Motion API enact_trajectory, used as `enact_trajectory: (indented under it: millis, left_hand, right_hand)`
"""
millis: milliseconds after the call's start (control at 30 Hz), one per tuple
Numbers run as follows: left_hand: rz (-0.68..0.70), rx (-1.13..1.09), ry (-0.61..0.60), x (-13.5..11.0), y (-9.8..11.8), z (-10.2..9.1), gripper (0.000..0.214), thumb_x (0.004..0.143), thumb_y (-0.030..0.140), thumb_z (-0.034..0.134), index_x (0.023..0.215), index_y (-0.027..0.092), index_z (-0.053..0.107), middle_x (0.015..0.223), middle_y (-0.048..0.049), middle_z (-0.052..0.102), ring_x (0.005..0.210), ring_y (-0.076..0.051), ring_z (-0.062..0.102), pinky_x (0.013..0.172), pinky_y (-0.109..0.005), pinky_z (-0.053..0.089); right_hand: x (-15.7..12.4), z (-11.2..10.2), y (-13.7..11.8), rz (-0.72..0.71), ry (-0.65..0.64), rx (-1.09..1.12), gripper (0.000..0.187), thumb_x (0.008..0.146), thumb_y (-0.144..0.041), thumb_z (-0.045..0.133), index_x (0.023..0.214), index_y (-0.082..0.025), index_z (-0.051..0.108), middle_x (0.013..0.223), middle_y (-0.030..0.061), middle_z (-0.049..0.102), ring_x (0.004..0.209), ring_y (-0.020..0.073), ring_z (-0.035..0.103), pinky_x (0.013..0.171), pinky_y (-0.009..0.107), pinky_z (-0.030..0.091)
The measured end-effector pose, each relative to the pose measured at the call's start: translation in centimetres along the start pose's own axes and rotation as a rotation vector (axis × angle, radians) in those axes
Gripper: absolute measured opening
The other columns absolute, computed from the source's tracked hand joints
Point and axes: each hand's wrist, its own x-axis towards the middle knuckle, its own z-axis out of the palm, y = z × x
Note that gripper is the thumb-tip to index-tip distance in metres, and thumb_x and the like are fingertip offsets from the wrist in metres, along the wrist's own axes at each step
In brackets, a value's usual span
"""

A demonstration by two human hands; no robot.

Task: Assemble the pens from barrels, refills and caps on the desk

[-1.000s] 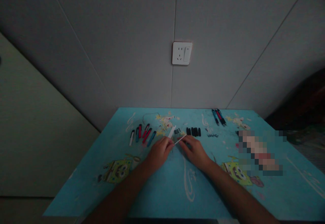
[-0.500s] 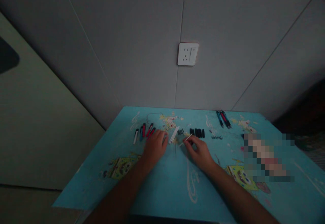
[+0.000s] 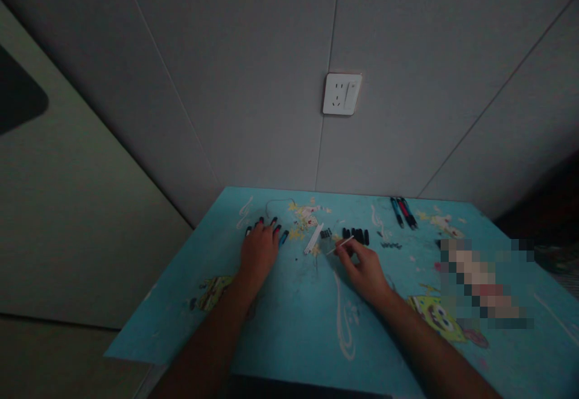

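Observation:
My left hand (image 3: pixel 260 254) lies over a group of coloured pen barrels (image 3: pixel 284 238) on the left of the table, fingers stretched forward onto them. It covers most of the barrels, and the fingertips are partly hidden. Between thumb and fingers of my right hand (image 3: pixel 362 264) is a thin white pen refill (image 3: pixel 340 245), held slantwise just above the table. More white refills (image 3: pixel 313 238) lie side by side between the two hands. Small dark pen parts (image 3: pixel 326 233) and a row of black pen grips (image 3: pixel 356 236) sit just beyond my right hand.
Small springs (image 3: pixel 391 245) lie right of the black grips. Several whole pens (image 3: pixel 404 212) rest near the table's back right. A blurred-out item (image 3: pixel 484 281) is at the right. The blue cartoon-print table (image 3: pixel 298 338) meets a grey wall with a socket (image 3: pixel 342 94).
My left hand has moved left and a little toward me, onto the barrels, uncovering a blue one at their right. The right hand still holds the refill. The view has shifted slightly.

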Motion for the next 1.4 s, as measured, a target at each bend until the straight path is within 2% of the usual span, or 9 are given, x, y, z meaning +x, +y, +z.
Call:
enact_trajectory:
  millis: [367,467,600,733,833,933,1067,1233,1400]
  left_hand:
    - [-0.007,-0.056,-0.070,-0.1,0.0,0.5,0.040,0.099,0.034,0.036,0.130,0.016,0.054,0.118,-0.0170,0.063,0.110,-0.029,0.059,0.093,-0.041,0.042]
    - [-0.004,-0.085,-0.062,-0.2,0.3,0.4,0.039,0.098,0.035,0.037,0.126,0.015,0.056,0.119,-0.0171,0.063,0.117,-0.030,0.055,0.096,-0.041,0.041]
    - [-0.009,-0.137,-0.083,-0.4,0.9,0.1,0.035,0.096,0.037,0.043,0.120,0.016,0.058,0.116,-0.0151,0.063,0.106,-0.028,0.060,0.090,-0.038,0.045]
    - [0.052,-0.167,-0.113,-0.6,1.3,-0.1,0.024,0.091,0.036,0.052,0.106,0.018,0.061,0.120,-0.0130,0.060,0.105,-0.027,0.060,0.087,-0.036,0.047]
    - [0.078,-0.164,-0.132,-0.7,1.4,0.0,0.018,0.090,0.033,0.053,0.098,0.018,0.062,0.112,-0.0121,0.064,0.104,-0.026,0.060,0.089,-0.038,0.047]
    - [0.094,-0.168,-0.122,-0.7,1.4,0.1,0.015,0.089,0.031,0.055,0.094,0.019,0.062,0.100,-0.0112,0.066,0.100,-0.028,0.060,0.089,-0.041,0.046]
    - [0.123,-0.208,-0.071,-0.5,1.2,0.3,0.011,0.088,0.028,0.057,0.090,0.019,0.062,0.100,-0.0118,0.065,0.099,-0.028,0.059,0.089,-0.043,0.046]
    - [0.170,-0.441,0.033,-0.3,1.6,0.3,0.010,0.091,0.025,0.055,0.097,0.018,0.058,0.099,-0.0079,0.064,0.101,-0.024,0.059,0.093,-0.040,0.045]
    - [0.170,-0.779,0.071,-0.3,2.4,-0.2,0.020,0.092,0.028,0.054,0.111,0.020,0.055,0.101,-0.0058,0.066,0.091,-0.019,0.063,0.086,-0.034,0.049]
  right_hand:
    - [0.0,-0.1,0.1,-0.013,-0.008,-0.024,0.017,0.095,-0.032,0.050,0.092,-0.020,0.062,0.087,0.0050,0.068,0.074,0.0177,0.062,0.069,0.028,0.048]
    - [0.1,-0.1,0.1,-0.015,0.001,-0.031,0.017,0.094,-0.031,0.051,0.093,-0.020,0.063,0.085,0.0038,0.068,0.074,0.0177,0.062,0.069,0.027,0.047]
    - [0.1,-0.2,0.0,-0.012,0.006,-0.040,0.017,0.094,-0.031,0.051,0.092,-0.020,0.064,0.083,0.0035,0.068,0.073,0.0177,0.062,0.069,0.027,0.047]
    - [0.0,-0.2,-0.2,-0.013,0.006,-0.032,0.018,0.094,-0.032,0.050,0.092,-0.020,0.063,0.085,0.0038,0.068,0.075,0.0178,0.062,0.069,0.027,0.048]
    - [-0.1,-0.2,-0.2,0.010,0.001,-0.019,0.018,0.094,-0.033,0.050,0.096,-0.020,0.063,0.087,0.0042,0.068,0.076,0.0179,0.063,0.065,0.026,0.048]
    - [-0.1,-0.2,-0.1,-0.007,0.005,-0.033,0.018,0.094,-0.033,0.051,0.095,-0.020,0.064,0.086,0.0041,0.068,0.075,0.0180,0.063,0.068,0.027,0.049]
    - [0.0,-0.3,-0.1,-0.031,0.010,-0.038,0.017,0.094,-0.031,0.050,0.092,-0.020,0.064,0.086,0.0046,0.068,0.073,0.0182,0.063,0.071,0.029,0.049]
    - [0.0,-0.2,-0.3,-0.024,-0.001,-0.038,0.019,0.094,-0.032,0.049,0.092,-0.020,0.064,0.086,0.0054,0.069,0.073,0.0186,0.062,0.067,0.028,0.049]
    - [0.1,-0.2,-0.4,-0.030,-0.002,-0.061,0.020,0.094,-0.032,0.050,0.087,-0.020,0.063,0.083,0.0051,0.067,0.072,0.0177,0.061,0.066,0.028,0.049]
